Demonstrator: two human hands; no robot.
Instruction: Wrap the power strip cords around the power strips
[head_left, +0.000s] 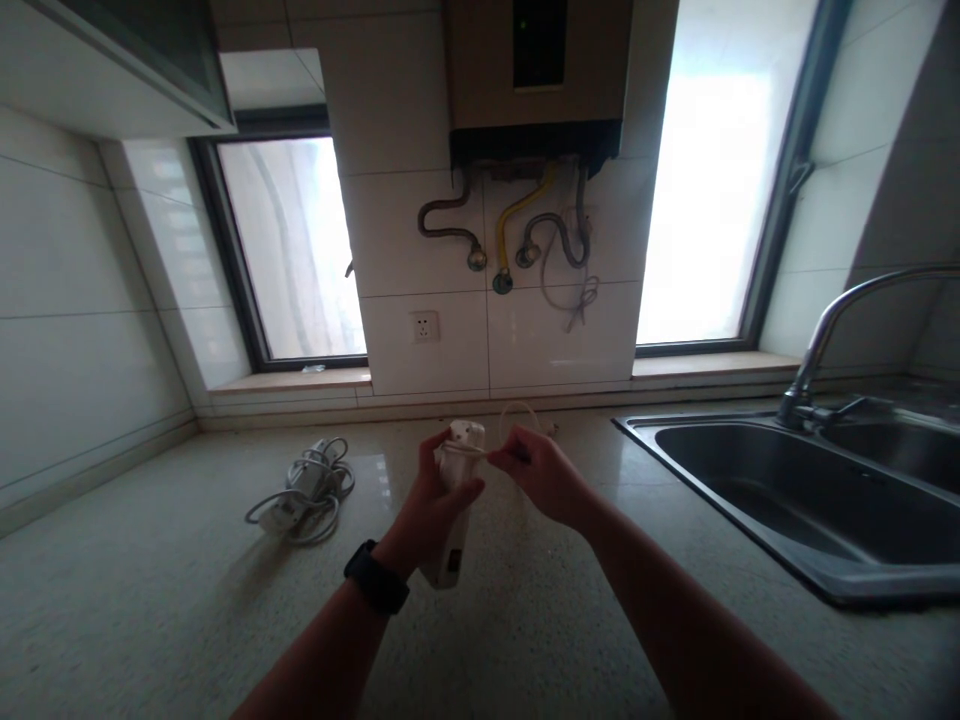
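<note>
— White power strip (444, 568): where kept?
— Over the counter (517, 640); body clasped by left hand (429, 505), cord (474, 451) pinched by right hand (541, 472).
— Handling?
— Judged light, stiff, smooth; best grasped mid-body; cord judged pliable. Wall socket (424, 326) mounted beyond.

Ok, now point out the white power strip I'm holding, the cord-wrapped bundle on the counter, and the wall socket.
White power strip (457, 470): head view, upper part of its casing.
Cord-wrapped bundle (308, 480): head view, pale body at its middle.
Wall socket (424, 326): head view, centre of its faceplate.
</note>
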